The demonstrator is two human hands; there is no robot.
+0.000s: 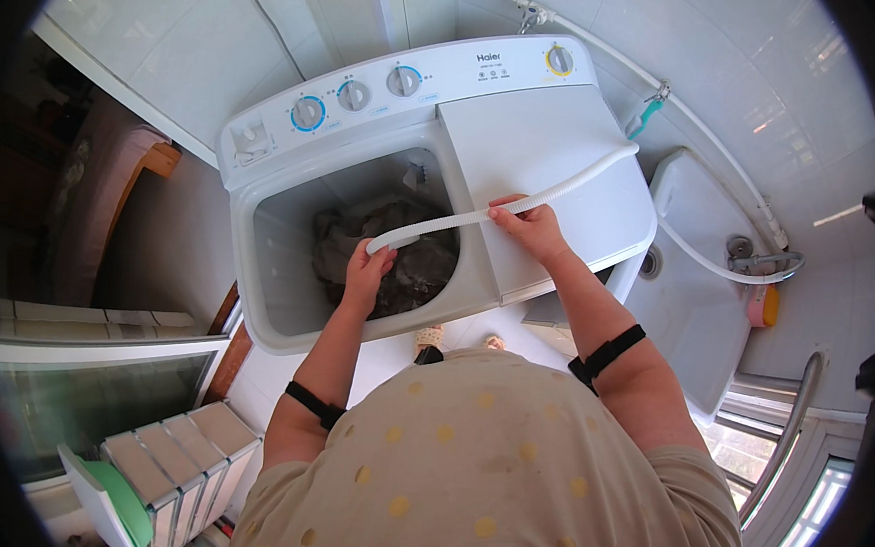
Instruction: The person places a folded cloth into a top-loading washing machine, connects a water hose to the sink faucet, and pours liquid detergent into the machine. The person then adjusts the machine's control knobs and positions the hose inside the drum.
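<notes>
A white corrugated hose (440, 223) spans the front of a white Haier twin-tub washing machine (492, 119). My left hand (366, 273) grips the hose near its end, above the open wash tub (277, 249). Farther along, my right hand (534, 230) pinches it over the closed lid (520, 143) on the right. From there the hose runs up to the machine's right edge, then a white tube goes on towards the sink tap. Dark wet-looking laundry (401, 260) lies at the bottom of the tub.
Right of the machine is a white sink (693, 334) with a tap (769, 260); a pink and yellow sponge-like thing (763, 305) sits beside it. Pipes run along the tiled wall. At lower left stand a boxy cabinet (182, 453) and a green basin (119, 498).
</notes>
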